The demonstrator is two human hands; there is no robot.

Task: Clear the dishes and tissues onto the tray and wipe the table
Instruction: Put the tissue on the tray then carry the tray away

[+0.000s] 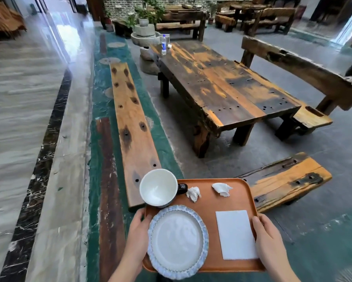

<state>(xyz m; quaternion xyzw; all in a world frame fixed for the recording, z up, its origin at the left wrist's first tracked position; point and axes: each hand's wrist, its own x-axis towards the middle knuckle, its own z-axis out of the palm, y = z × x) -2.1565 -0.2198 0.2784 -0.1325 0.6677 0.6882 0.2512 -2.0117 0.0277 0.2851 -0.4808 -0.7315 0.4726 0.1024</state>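
I hold an orange tray in the air in front of me. My left hand grips its left edge and my right hand grips its right edge. On the tray sit a white bowl at the far left corner, a blue-rimmed white plate at the near left, two crumpled tissues and a flat white cloth on the right. The dark wooden table stands ahead, apart from the tray.
A water bottle and a small white scrap stand at the table's far end. A long plank bench runs left of the table, a backed bench on its right, a short bench near the tray. Stone mill behind.
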